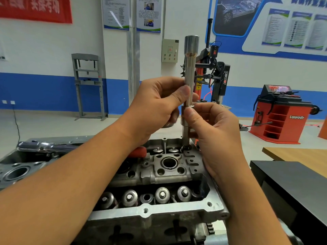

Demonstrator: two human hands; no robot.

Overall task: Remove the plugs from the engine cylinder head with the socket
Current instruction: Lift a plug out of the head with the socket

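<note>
Cylinder head on workbench, workshop floor, blue-banded wall

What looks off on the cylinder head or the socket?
Nothing stands out. Both hands, left and right, hold the long socket upright over the cylinder head; a red-handled tool lies across it.

Head sits centre, socket upright above its far right corner, left hand and right hand on either side of socket. Wrench lies on head's far left; balancer stands well behind-right of head, press behind-left.
</note>
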